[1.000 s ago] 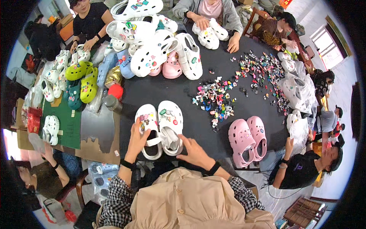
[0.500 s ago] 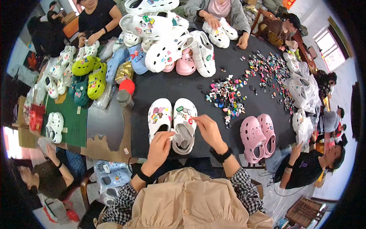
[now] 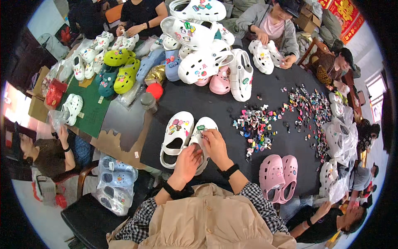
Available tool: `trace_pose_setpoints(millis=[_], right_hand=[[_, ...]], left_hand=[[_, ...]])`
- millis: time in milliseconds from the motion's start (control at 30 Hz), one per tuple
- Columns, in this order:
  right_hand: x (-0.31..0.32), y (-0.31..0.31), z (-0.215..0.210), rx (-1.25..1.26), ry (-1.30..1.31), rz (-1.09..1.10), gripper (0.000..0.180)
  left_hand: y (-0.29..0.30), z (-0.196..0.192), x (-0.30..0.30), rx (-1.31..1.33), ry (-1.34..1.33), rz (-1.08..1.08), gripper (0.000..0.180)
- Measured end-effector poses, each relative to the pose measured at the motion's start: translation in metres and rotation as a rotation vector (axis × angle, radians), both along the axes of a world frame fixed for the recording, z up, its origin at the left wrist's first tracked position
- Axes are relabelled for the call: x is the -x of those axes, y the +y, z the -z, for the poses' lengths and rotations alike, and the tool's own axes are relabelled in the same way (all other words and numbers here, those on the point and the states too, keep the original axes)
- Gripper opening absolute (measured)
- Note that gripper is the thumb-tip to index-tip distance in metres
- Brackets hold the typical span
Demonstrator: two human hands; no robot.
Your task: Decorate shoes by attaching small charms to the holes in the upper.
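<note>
We should brace the white clog (image 3: pixel 210 124)
Left hand (image 3: pixel 186 165) rearward, right hand (image 3: pixel 216 146) at charms (image 3: pixel 200 128); whether fingers clamp, we can't tell.

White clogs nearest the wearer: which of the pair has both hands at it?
The right white clog, with a green charm near its toe: the left hand and right hand partly cover it; the left white clog shows its opening.
</note>
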State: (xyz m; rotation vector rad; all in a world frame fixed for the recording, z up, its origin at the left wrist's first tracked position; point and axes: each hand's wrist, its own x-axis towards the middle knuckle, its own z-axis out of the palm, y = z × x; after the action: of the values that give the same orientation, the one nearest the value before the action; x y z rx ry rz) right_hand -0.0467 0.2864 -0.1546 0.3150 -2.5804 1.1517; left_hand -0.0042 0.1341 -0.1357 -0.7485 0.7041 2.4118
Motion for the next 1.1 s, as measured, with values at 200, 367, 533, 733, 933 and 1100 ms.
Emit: trace_pose_setpoints(millis=[200,367,533,733,933,1100], right_hand=[[0.002,-0.002,-0.005,-0.034,-0.045,0.026,0.017],[0.01,0.005,-0.01,-0.024,-0.089,-0.029,0.015],[0.028,0.024,-0.003,-0.202,-0.173,-0.235,0.014],[0.003,0.02,-0.016,0.037,-0.151,-0.101,0.014],[0.009,0.029,-0.003,0.237,-0.37,0.021,0.016],[0.013,0.035,0.009,0.257,-0.277,-0.082,0.014]], left_hand=[[0.011,0.005,0.016,-0.055,-0.011,0.005,0.015],[0.006,-0.003,0.024,0.175,0.148,0.187,0.012],[-0.004,0.035,0.018,-0.216,0.085,0.168,0.009],[0.0,0.019,0.014,-0.057,-0.132,0.163,0.018],[0.015,0.036,0.021,-0.118,0.001,0.155,0.03],[0.032,0.035,0.045,-0.165,-0.034,0.26,0.033]])
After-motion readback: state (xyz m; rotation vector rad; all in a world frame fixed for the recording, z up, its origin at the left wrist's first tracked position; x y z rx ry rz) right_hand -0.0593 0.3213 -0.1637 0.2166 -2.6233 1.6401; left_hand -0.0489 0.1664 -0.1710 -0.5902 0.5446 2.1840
